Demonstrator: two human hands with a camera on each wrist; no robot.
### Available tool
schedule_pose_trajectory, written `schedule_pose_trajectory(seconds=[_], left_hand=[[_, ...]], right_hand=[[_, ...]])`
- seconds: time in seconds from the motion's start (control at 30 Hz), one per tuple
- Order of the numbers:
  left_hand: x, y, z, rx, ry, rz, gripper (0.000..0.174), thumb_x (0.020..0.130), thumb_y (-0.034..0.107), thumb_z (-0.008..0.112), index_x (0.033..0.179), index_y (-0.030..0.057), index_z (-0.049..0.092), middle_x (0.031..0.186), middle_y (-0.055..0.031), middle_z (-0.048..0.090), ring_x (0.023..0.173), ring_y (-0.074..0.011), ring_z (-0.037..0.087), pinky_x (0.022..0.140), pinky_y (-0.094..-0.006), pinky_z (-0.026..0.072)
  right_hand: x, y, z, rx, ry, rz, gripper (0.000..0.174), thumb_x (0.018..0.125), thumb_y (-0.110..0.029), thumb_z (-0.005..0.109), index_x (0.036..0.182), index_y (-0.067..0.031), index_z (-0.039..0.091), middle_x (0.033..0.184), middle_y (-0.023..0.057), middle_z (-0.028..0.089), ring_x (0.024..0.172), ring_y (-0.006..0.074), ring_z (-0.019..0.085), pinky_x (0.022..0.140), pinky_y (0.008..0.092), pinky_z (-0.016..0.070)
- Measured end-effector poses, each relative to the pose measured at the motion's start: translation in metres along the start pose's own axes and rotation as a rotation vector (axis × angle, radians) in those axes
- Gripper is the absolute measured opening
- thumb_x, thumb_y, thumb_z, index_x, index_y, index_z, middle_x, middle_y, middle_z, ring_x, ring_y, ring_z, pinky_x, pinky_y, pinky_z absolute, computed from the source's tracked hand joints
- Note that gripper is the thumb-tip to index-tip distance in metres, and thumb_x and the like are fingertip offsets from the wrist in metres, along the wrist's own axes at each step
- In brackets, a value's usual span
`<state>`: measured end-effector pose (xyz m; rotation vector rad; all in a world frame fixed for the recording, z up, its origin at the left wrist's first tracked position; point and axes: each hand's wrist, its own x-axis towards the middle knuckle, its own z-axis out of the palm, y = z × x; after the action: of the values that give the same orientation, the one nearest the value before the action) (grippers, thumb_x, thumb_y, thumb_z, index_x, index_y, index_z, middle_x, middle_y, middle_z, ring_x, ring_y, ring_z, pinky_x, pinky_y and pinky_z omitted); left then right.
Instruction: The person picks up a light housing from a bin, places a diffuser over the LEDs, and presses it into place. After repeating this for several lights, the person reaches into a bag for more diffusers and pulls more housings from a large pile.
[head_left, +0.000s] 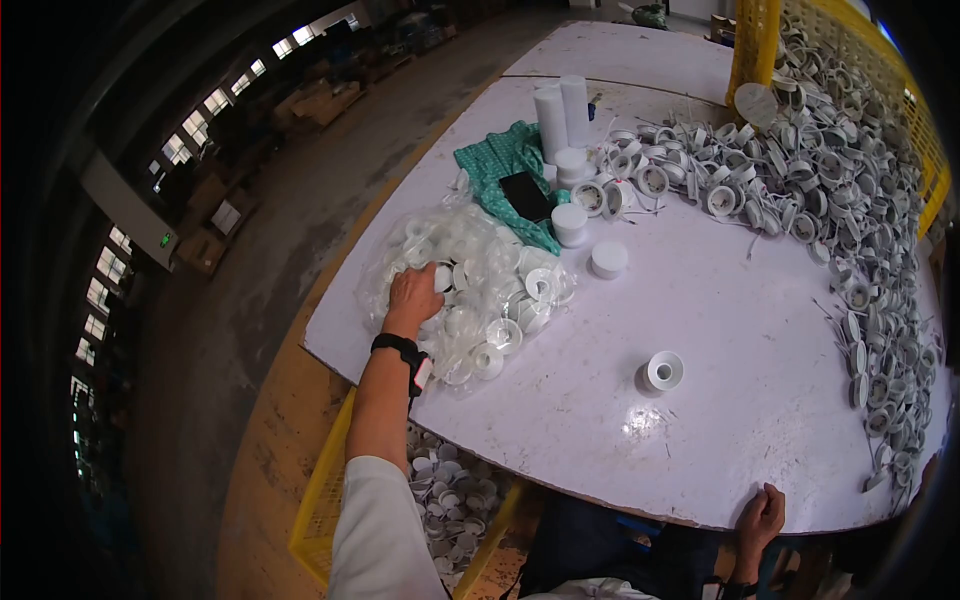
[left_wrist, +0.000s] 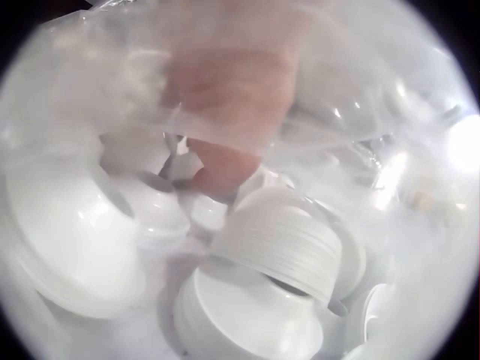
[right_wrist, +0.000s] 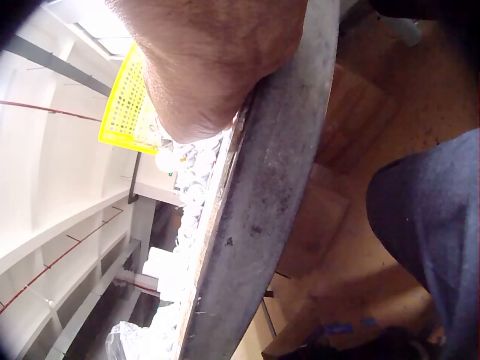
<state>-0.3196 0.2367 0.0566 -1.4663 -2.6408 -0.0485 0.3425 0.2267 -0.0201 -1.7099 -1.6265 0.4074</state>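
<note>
My left hand (head_left: 415,293) reaches into a clear plastic bag (head_left: 400,250) of white cup-shaped housings on the left of the table. In the left wrist view the hand (left_wrist: 232,97) shows blurred through the plastic, its fingertips down among glossy white housings (left_wrist: 247,311). I cannot tell whether the fingers grip one. My right hand (head_left: 762,515) rests at the table's front edge, fingers loosely curled around nothing. On the table, up and to the left of it, one white housing (head_left: 664,371) stands alone, its round opening showing.
Round white lamp parts with wires (head_left: 790,170) heap along the right and back, beside a yellow crate (head_left: 755,50). A green cloth (head_left: 500,160) with a black phone (head_left: 526,197) and stacked white discs (head_left: 570,224) are behind the bag. A crate of white pieces (head_left: 455,500) stands below the front edge.
</note>
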Motion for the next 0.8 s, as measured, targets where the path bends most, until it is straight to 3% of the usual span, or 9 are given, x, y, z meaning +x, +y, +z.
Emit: schedule_pose_trajectory(seconds=[0.2, 0.3, 0.4, 0.5, 0.63, 0.67, 0.7, 0.77, 0.8], left_hand=[[0.002, -0.006, 0.031, 0.029, 0.36, 0.173, 0.035, 0.07, 0.007, 0.062, 0.104, 0.0009, 0.056, 0.093, -0.0204, 0.063, 0.087, -0.034, 0.061, 0.076, -0.0437, 0.0461], [0.012, -0.008, 0.04, 0.065, 0.225, 0.086, 0.031, 0.072, 0.006, 0.059, 0.103, 0.0007, 0.057, 0.094, -0.0196, 0.063, 0.086, -0.0326, 0.062, 0.073, -0.0431, 0.046], [0.015, -0.008, 0.046, 0.108, 0.27, 0.095, 0.022, 0.078, 0.003, 0.052, 0.1, 0.0, 0.056, 0.099, -0.0168, 0.063, 0.086, -0.0304, 0.062, 0.078, -0.0412, 0.0444], [0.016, -0.015, 0.048, 0.103, 0.473, 0.123, 0.02, 0.081, 0.002, 0.048, 0.099, -0.0006, 0.057, 0.096, -0.0179, 0.063, 0.085, -0.0318, 0.062, 0.075, -0.0409, 0.0466], [0.006, -0.02, 0.03, -0.081, 0.473, -0.044, 0.026, 0.084, 0.004, 0.045, 0.108, -0.0032, 0.054, 0.098, -0.0215, 0.062, 0.087, -0.0367, 0.061, 0.077, -0.0409, 0.0483], [0.006, -0.033, 0.038, -0.163, 0.603, -0.026, 0.029, 0.085, 0.005, 0.048, 0.112, -0.0017, 0.053, 0.099, -0.0222, 0.061, 0.09, -0.0379, 0.059, 0.078, -0.0419, 0.0478], [-0.006, -0.021, 0.019, -0.3, 0.585, -0.115, 0.03, 0.084, 0.006, 0.05, 0.114, -0.0003, 0.051, 0.102, -0.0227, 0.06, 0.093, -0.039, 0.058, 0.081, -0.0419, 0.0468], [-0.018, -0.011, -0.007, -0.452, 0.54, -0.303, 0.033, 0.083, 0.007, 0.055, 0.115, 0.0011, 0.051, 0.105, -0.0213, 0.06, 0.096, -0.0378, 0.058, 0.083, -0.0398, 0.0458], [-0.016, -0.011, -0.006, -0.455, 0.539, -0.289, 0.033, 0.083, 0.007, 0.055, 0.115, 0.0011, 0.051, 0.105, -0.0213, 0.06, 0.096, -0.0378, 0.058, 0.083, -0.0398, 0.0458]], right_hand=[[-0.001, 0.004, 0.001, 0.021, 0.021, -0.07, 0.009, 0.084, 0.003, 0.051, 0.09, 0.0041, 0.058, 0.074, 0.0086, 0.055, 0.062, 0.0135, 0.049, 0.055, 0.025, 0.0404], [0.0, 0.001, 0.004, 0.04, 0.073, -0.201, 0.009, 0.084, 0.003, 0.051, 0.09, 0.0048, 0.058, 0.073, 0.0069, 0.054, 0.061, 0.0123, 0.049, 0.054, 0.0237, 0.04], [-0.001, -0.003, -0.001, 0.063, 0.037, -0.094, 0.009, 0.085, 0.001, 0.051, 0.091, 0.0026, 0.058, 0.073, 0.0042, 0.052, 0.064, 0.0092, 0.046, 0.058, 0.0224, 0.0397], [-0.001, -0.004, -0.001, 0.076, -0.013, 0.0, 0.008, 0.085, 0.001, 0.053, 0.09, 0.0026, 0.059, 0.072, 0.0032, 0.052, 0.062, 0.0087, 0.045, 0.057, 0.0224, 0.0396], [0.0, -0.008, 0.002, 0.071, 0.066, -0.128, 0.009, 0.081, 0.005, 0.053, 0.086, 0.0024, 0.06, 0.07, 0.0074, 0.055, 0.06, 0.0115, 0.052, 0.054, 0.0234, 0.0417], [0.001, -0.005, 0.003, 0.039, 0.083, -0.189, 0.009, 0.08, 0.005, 0.054, 0.085, 0.0018, 0.061, 0.07, 0.0089, 0.056, 0.06, 0.014, 0.054, 0.054, 0.0247, 0.0427], [0.004, -0.005, 0.002, 0.007, 0.109, -0.252, 0.009, 0.078, 0.005, 0.055, 0.085, 0.0013, 0.061, 0.07, 0.0103, 0.057, 0.06, 0.0166, 0.055, 0.055, 0.026, 0.0436], [0.004, -0.015, -0.002, 0.013, 0.11, -0.235, 0.01, 0.076, 0.004, 0.056, 0.084, 0.0002, 0.061, 0.07, 0.0126, 0.057, 0.058, 0.0231, 0.056, 0.055, 0.0295, 0.045], [0.006, -0.019, -0.007, 0.001, 0.097, -0.222, 0.01, 0.077, 0.004, 0.056, 0.084, 0.0003, 0.061, 0.071, 0.0127, 0.057, 0.059, 0.0231, 0.056, 0.055, 0.0294, 0.045]])
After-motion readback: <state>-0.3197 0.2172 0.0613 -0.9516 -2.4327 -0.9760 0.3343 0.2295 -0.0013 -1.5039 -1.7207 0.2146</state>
